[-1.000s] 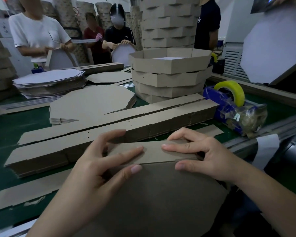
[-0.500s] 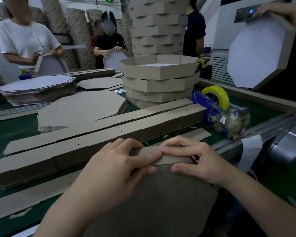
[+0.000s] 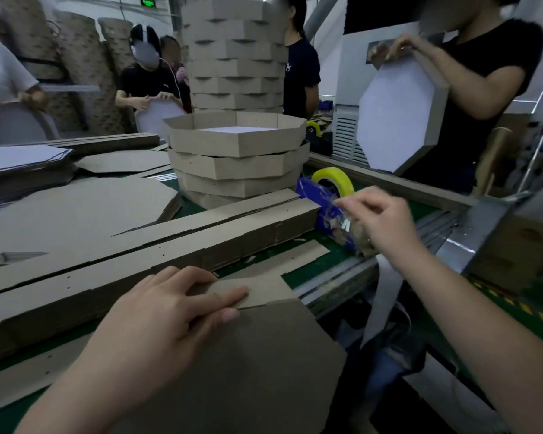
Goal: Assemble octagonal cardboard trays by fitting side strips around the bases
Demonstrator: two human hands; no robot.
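A brown octagonal cardboard base (image 3: 257, 364) tilts toward me at the table's near edge. A side strip (image 3: 264, 291) lies folded along its far edge. My left hand (image 3: 170, 311) pinches that strip against the base, fingers on top and thumb on the base. My right hand (image 3: 380, 214) is up at the blue tape dispenser (image 3: 323, 198) with its yellow tape roll (image 3: 334, 180); its fingertips pinch the clear tape end, though motion blur softens the view.
Long bundles of side strips (image 3: 145, 255) lie across the green table (image 3: 336, 252). Flat octagon bases (image 3: 76, 208) lie at left. Finished trays (image 3: 235, 158) stack behind, with a tall tray tower (image 3: 235, 51). Several people work around; one at right holds a tray (image 3: 398, 117).
My right hand left the strip and rose right to the tape dispenser. My left hand stayed on the strip. The view shifted upward and closer.
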